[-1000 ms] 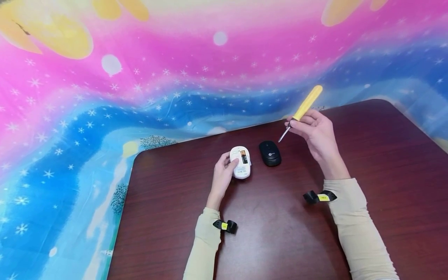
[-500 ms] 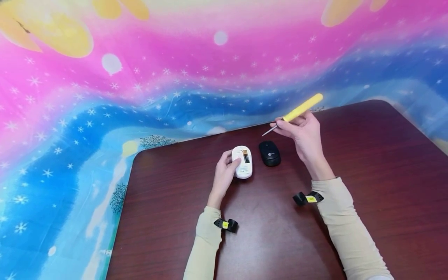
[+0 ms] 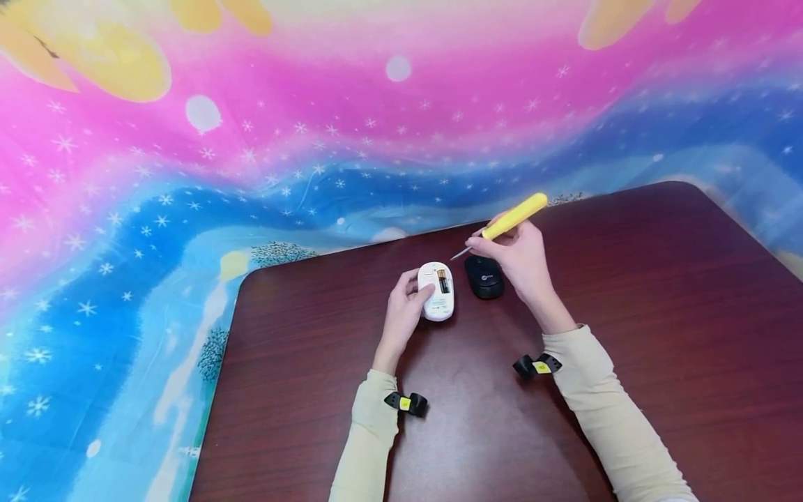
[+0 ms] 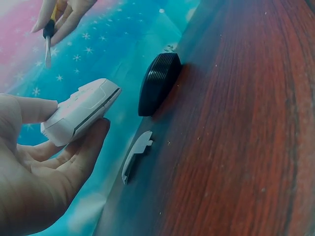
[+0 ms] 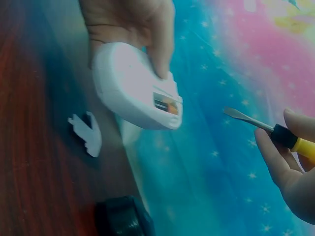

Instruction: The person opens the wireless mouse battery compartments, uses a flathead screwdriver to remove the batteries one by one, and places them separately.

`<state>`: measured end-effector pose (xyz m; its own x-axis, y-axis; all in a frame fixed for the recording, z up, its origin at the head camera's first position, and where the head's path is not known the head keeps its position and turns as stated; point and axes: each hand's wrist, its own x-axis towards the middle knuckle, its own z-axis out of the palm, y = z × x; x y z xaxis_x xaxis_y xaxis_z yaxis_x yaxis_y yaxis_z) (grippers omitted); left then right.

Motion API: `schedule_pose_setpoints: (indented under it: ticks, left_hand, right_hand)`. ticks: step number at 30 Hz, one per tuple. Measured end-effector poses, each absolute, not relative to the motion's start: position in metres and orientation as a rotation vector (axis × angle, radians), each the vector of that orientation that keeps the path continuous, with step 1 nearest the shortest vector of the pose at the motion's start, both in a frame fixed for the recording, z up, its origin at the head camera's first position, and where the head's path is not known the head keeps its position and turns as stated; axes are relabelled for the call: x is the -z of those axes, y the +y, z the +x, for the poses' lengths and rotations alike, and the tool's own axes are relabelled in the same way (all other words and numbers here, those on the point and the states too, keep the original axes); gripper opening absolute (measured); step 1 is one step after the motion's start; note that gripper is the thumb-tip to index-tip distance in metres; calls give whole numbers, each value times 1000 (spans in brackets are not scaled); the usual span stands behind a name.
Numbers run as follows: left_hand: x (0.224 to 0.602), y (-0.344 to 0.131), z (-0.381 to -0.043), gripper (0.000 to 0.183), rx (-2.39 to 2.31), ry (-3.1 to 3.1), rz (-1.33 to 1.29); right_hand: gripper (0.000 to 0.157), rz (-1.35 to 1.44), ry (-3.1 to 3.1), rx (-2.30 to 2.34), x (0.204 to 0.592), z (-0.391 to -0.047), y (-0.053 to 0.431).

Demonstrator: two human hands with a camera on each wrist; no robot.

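My left hand [image 3: 404,307] holds a white computer mouse [image 3: 437,307] above the table, thumb on its underside, which faces up. Its battery compartment is uncovered, and a battery [image 3: 444,282] lies inside. In my right hand [image 3: 521,261], thumb and fingers grip a yellow-handled flat-blade screwdriver [image 3: 516,216]. The screwdriver's tip points at the mouse's upper right end, a small gap apart. On the table below lies a white battery cover [image 4: 135,156], hidden in the head view. A black computer mouse [image 3: 484,277] rests on the table, partly behind my right hand.
The dark red-brown wooden table [image 3: 677,300] has rounded far corners. A pink and blue patterned cloth [image 3: 301,111] hangs behind its far edge. Each wrist wears a black camera strap, such as the right camera [image 3: 533,366].
My right hand has moved left and slightly down with the screwdriver, bringing the tip near the white mouse; the screwdriver has tilted flatter. The left hand has shifted slightly right.
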<state>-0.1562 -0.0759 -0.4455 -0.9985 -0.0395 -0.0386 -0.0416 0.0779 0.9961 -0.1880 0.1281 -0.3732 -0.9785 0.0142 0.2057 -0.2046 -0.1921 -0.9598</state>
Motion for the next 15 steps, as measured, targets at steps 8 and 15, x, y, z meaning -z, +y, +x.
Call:
schedule_pose_setpoints:
  ticks: [8, 15]
  left_hand:
    - [448, -77, -155, 41, -2163, 2287, -73]
    - [446, -77, -154, 40, -2168, 2286, -81]
  right_hand:
    - [40, 233, -2119, -2080, 380, -186, 121]
    - [37, 265, -2236, -1958, 385, -186, 117]
